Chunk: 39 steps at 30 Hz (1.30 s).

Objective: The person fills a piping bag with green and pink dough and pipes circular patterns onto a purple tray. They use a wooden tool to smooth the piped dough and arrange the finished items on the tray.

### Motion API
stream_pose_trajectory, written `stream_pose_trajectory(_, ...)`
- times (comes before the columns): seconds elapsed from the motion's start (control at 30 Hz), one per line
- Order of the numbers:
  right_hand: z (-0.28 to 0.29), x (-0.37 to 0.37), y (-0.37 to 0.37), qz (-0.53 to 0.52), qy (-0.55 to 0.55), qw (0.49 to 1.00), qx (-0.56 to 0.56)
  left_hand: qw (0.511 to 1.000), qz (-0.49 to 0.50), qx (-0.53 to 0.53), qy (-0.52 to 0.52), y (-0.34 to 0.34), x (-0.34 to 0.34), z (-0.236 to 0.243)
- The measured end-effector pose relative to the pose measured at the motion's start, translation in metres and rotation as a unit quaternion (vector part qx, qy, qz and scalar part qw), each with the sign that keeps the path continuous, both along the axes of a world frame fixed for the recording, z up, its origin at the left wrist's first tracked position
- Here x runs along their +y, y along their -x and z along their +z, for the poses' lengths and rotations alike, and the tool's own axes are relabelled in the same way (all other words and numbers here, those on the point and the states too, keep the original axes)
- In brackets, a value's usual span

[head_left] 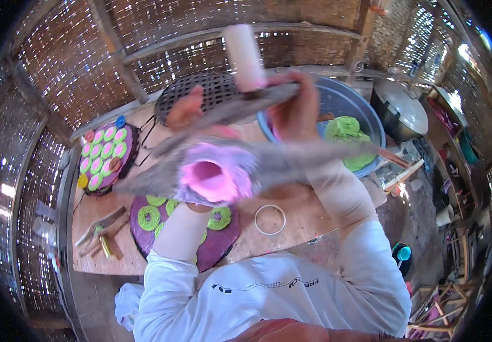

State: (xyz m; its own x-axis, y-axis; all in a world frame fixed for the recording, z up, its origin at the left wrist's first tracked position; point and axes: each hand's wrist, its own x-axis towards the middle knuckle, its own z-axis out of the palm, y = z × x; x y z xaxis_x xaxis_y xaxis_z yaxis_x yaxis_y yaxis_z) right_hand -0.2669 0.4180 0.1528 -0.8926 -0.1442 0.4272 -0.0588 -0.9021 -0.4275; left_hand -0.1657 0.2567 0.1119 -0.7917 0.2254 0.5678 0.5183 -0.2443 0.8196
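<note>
Both hands are raised close to the camera over a wooden table (303, 219). My left hand (186, 109) and my right hand (294, 111) each grip a grey, blurred sheet (291, 162) stretched between them. A pink cup-shaped lump of dough (212, 178) sits on the sheet's underside, just below my left hand. A white cylinder (245, 57) sticks up beside my right hand's fingers; whether that hand holds it I cannot tell.
A round dark tray (133, 149) of green and pink discs lies at the left. A purple tray (220, 251) with green rings lies under my left forearm, a white ring (270, 219) beside it. A blue basin (337, 100) holds green dough (348, 137). Black grate (212, 91), lidded pot (403, 108), wooden sticks (100, 228).
</note>
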Motion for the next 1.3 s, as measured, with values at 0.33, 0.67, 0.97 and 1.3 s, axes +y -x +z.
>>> stream_pose_trajectory(0.33, -0.103, 0.082, 0.101, -0.262, -0.899, 0.086, 0.340, 0.848, 0.483, 0.207, 0.071, 0.130, 0.017, -0.051)
stream_pose_trajectory(0.67, -0.040, 0.082, 0.053, -0.162, -0.919, -0.003, 0.359, 0.768, 0.591, 0.235, 0.079, 0.173, 0.095, -0.061)
stream_pose_trajectory(0.97, -0.066, 0.092, 0.166, -0.201, -0.857, 0.001, 0.474, 0.756, 0.621, 0.184, 0.096, 0.185, 0.096, -0.076)
stream_pose_trajectory(1.3, -0.139, 0.089, 0.134, -0.285, -0.711, 0.134, 0.628, 0.737, 0.630, 0.182, 0.162, 0.195, 0.090, -0.087)
